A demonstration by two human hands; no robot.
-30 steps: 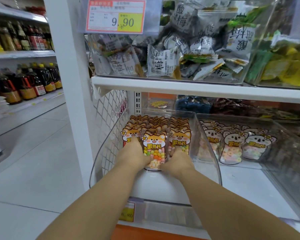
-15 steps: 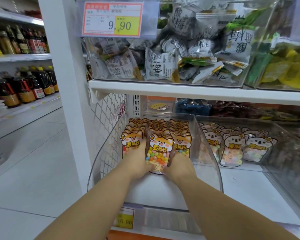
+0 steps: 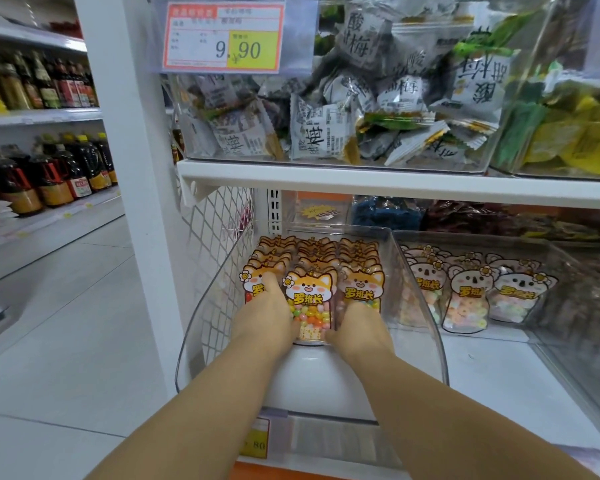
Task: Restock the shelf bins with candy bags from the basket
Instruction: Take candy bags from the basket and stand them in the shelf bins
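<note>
Both hands have slid a little deeper into the bin since a second ago, and the left fingers now lie higher on the bag under them. Two bare hands reach forward side by side, forearms straight and palms down. The left hand (image 3: pixel 267 317) lies flat, fingers stretched over the left bag (image 3: pixel 252 289), its thumb against the lower left edge of the middle bag (image 3: pixel 310 299). The right hand (image 3: pixel 359 323) also lies flat, fingers on the lower part of the right bag (image 3: pixel 364 285), thumb at the middle bag's lower right corner. Neither hand curls round anything, and the middle bag stands upright between the two thumbs.

These three fox bags front three rows at the back of the clear bin (image 3: pixel 205 306). The bags behind them overlap too closely to count. Just to the right, a second bin (image 3: pixel 471 236) shows three koala bags (image 3: pixel 465 299) in front, with more behind. On the shelf (image 3: pixel 361 181) above, an upper bin (image 3: pixel 326 161) holds grey packets (image 3: pixel 312 140) and carries one price tag (image 3: pixel 222 36) reading 9.90. Bottles (image 3: pixel 49 174) line two shelves at far left.
</note>
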